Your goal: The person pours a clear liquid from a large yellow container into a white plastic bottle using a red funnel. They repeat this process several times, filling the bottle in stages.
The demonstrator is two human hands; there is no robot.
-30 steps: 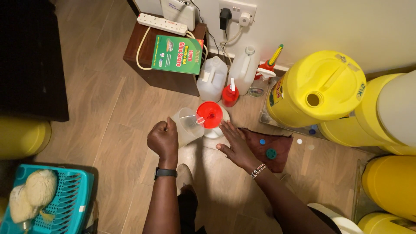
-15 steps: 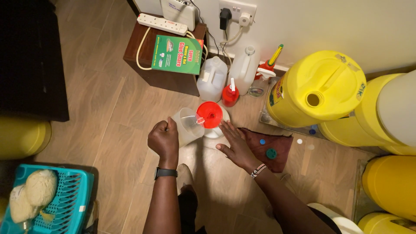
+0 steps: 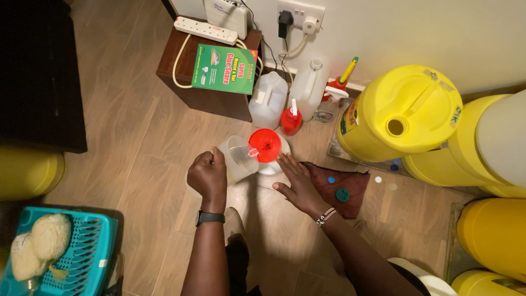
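Head view: pouring from a jug (image 3: 236, 159) into a red funnel (image 3: 265, 144) on the floor.

My left hand (image 3: 208, 176) is closed round the tilted clear jug, its lip touching the funnel; my right hand (image 3: 296, 181), fingers spread flat, steadies the white container (image 3: 276, 159) beneath. I judge that a faster tilt could overflow the funnel onto the floor. I count one funnel, one jug, two white jugs (image 3: 268, 98) by the wall, four yellow drums (image 3: 402, 112).
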